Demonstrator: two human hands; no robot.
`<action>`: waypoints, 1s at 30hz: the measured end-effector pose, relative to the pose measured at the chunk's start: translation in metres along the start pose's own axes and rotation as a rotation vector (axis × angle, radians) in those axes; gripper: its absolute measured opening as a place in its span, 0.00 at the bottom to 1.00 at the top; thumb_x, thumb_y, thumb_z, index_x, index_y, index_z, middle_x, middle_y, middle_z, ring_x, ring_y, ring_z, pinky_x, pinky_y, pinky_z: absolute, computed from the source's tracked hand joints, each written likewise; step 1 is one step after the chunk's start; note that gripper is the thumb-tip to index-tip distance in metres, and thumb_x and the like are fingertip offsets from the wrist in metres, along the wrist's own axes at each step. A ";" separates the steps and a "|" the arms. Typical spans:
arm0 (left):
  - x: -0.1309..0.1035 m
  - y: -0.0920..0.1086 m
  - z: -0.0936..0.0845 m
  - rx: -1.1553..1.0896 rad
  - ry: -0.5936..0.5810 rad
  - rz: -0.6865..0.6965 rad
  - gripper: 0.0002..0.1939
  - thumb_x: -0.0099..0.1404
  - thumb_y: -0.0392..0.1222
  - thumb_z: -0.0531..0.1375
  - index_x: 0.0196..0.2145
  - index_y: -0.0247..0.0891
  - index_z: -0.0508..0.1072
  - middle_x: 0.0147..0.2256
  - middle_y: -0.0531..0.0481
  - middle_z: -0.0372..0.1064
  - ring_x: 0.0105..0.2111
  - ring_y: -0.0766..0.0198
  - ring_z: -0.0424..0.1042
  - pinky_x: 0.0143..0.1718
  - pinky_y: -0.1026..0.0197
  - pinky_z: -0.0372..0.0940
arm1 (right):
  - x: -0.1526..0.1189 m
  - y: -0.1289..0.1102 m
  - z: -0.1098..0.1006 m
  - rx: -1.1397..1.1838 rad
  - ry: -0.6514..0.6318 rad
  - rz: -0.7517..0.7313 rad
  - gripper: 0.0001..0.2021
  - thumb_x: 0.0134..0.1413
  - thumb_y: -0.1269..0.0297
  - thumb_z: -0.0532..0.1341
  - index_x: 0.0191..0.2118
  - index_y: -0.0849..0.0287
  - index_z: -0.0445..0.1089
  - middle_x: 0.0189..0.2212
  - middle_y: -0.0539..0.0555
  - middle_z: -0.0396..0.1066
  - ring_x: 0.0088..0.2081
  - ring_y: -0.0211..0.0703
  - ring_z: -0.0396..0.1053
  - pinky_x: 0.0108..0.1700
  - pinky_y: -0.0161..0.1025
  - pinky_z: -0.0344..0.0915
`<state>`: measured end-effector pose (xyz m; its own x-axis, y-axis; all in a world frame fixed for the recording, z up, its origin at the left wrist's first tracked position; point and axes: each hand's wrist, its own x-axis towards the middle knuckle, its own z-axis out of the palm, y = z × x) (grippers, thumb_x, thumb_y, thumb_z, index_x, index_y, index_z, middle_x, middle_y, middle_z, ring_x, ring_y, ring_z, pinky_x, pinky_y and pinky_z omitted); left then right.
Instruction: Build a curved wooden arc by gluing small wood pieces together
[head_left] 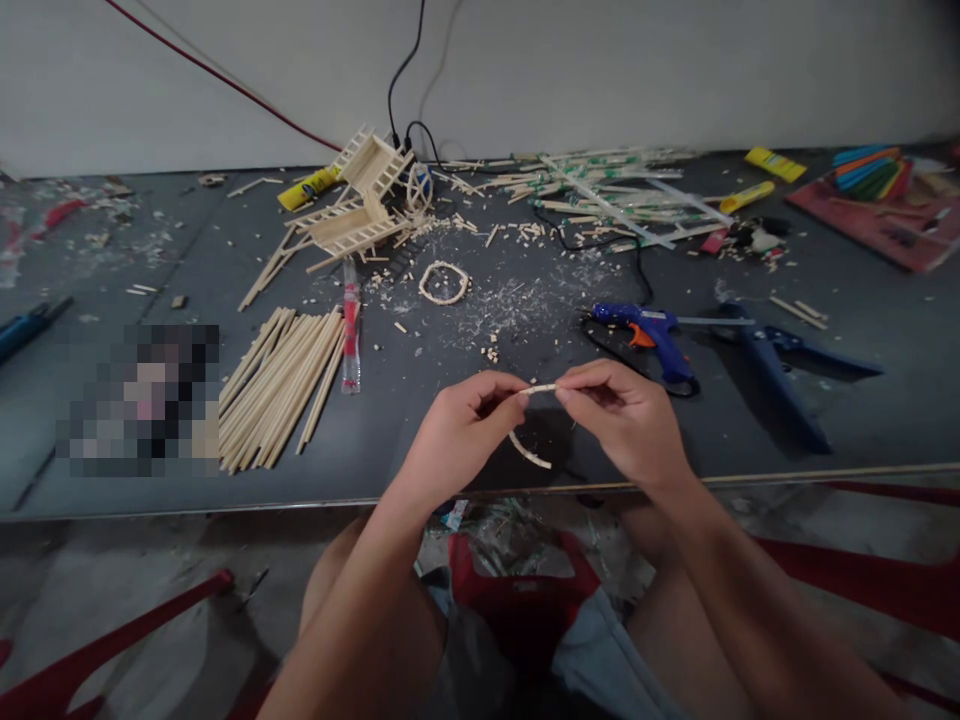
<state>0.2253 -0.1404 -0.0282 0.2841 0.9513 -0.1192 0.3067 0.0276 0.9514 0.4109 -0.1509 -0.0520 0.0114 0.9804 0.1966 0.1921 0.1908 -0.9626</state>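
Note:
My left hand (476, 415) and my right hand (619, 410) meet above the table's front edge. Both pinch a curved strip of small wooden stick pieces (538, 388) between thumb and fingers. One end of the strip bends down below my left hand, and part of it is hidden by the fingers. Beyond the hands lies a closed ring of similar pieces (444, 284). A blue hot glue gun (649, 335) with an orange trigger and a glue stick in its back rests to the right of my right hand. Blue-handled cutters (784, 370) lie farther right.
A bundle of round wooden sticks (281, 385) lies left, beside a red-and-clear packet (351, 330). Behind it stands a stick-built model (360, 215). Packaged sticks (600, 190), yellow tubes (746, 196) and a red board (885, 220) are at the back. Scraps litter the dark table (480, 340).

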 end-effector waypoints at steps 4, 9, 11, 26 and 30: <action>0.002 -0.002 0.001 -0.029 0.022 0.007 0.07 0.63 0.42 0.59 0.37 0.40 0.75 0.30 0.53 0.73 0.30 0.68 0.70 0.33 0.66 0.62 | 0.001 -0.001 0.001 0.090 0.020 0.042 0.09 0.51 0.68 0.65 0.39 0.52 0.72 0.31 0.47 0.72 0.34 0.36 0.70 0.40 0.37 0.67; 0.006 -0.003 0.003 -0.131 0.133 -0.027 0.06 0.62 0.42 0.60 0.35 0.38 0.73 0.28 0.53 0.72 0.26 0.69 0.69 0.29 0.66 0.63 | 0.002 -0.001 0.000 0.190 -0.028 0.158 0.13 0.51 0.65 0.65 0.44 0.52 0.67 0.32 0.47 0.70 0.35 0.35 0.68 0.40 0.35 0.66; 0.007 -0.003 0.003 -0.207 0.182 -0.044 0.06 0.61 0.41 0.60 0.35 0.37 0.72 0.28 0.53 0.72 0.26 0.70 0.69 0.30 0.67 0.64 | 0.001 -0.001 -0.001 0.181 -0.109 0.216 0.15 0.50 0.63 0.66 0.44 0.52 0.67 0.34 0.48 0.70 0.37 0.36 0.69 0.40 0.35 0.66; 0.012 -0.011 0.007 -0.417 0.251 -0.002 0.14 0.60 0.46 0.63 0.42 0.38 0.74 0.32 0.50 0.75 0.34 0.67 0.73 0.37 0.65 0.68 | 0.001 -0.006 0.000 -0.008 -0.162 0.290 0.08 0.50 0.59 0.65 0.34 0.57 0.71 0.27 0.50 0.72 0.28 0.36 0.68 0.31 0.35 0.64; 0.011 -0.009 0.007 -0.334 0.272 -0.009 0.13 0.60 0.47 0.63 0.39 0.37 0.76 0.32 0.49 0.76 0.34 0.65 0.74 0.38 0.63 0.69 | 0.002 -0.004 0.000 0.051 -0.111 0.250 0.12 0.51 0.57 0.64 0.39 0.57 0.71 0.32 0.51 0.74 0.33 0.38 0.70 0.37 0.37 0.67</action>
<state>0.2320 -0.1327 -0.0405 0.0195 0.9956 -0.0918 -0.0156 0.0921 0.9956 0.4097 -0.1496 -0.0482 -0.0561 0.9962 -0.0673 0.1473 -0.0584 -0.9874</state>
